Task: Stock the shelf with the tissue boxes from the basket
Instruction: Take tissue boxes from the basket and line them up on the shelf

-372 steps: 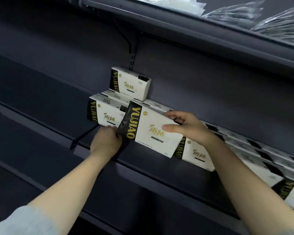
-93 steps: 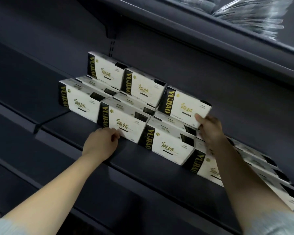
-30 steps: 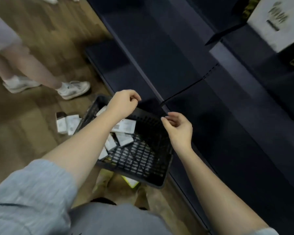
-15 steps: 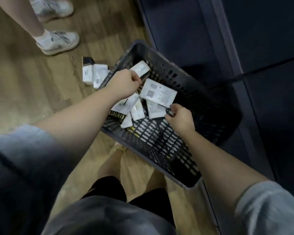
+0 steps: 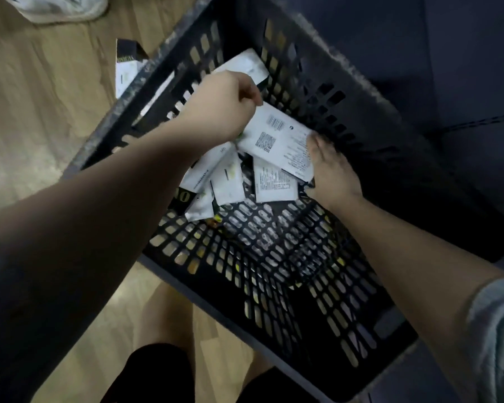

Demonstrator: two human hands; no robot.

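Both hands are down in the basket (image 5: 358, 82), a dark slotted crate on the wood floor (image 5: 41, 117). The top tissue box (image 5: 277, 141) lies w/ its barcode side up, approx. mid-basket, on a loose heap of other boxes (image 5: 224, 181). Left hand (image 5: 221, 106) is at the box's left end, fingers curled; whether they actually pinch the edge can't be told. Right hand (image 5: 329, 170) is on the box's right end, fingers bent over that edge & hidden past it. One more box (image 5: 125, 68) lies on the floor just outside the basket's left wall.
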